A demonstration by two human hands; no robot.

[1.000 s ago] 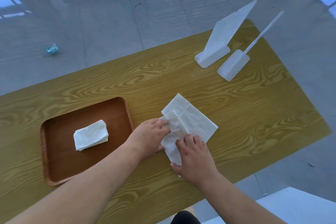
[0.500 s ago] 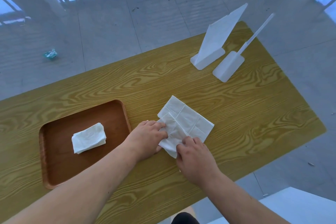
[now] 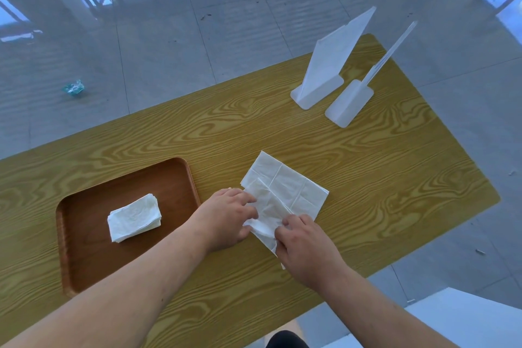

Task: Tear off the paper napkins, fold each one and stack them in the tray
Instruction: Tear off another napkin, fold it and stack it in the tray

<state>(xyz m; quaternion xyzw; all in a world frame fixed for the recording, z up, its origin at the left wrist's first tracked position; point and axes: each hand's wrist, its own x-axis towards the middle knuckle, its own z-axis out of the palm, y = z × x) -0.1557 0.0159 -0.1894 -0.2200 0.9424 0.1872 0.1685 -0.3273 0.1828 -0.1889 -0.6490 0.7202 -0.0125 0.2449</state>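
A white paper napkin lies on the wooden table, its near edge folded over towards the far side. My left hand grips the folded flap at its left side. My right hand pinches the napkin's near corner. Left of my hands sits a brown tray holding a small stack of folded napkins.
Two white plastic stands are at the far right of the table: a napkin holder with an upright sheet and a flat base with a thin rod. A crumpled teal wrapper lies on the tiled floor beyond the table.
Both hands have kept hold of the napkin and carried its near flap further over the far part. The fold has grown a little.
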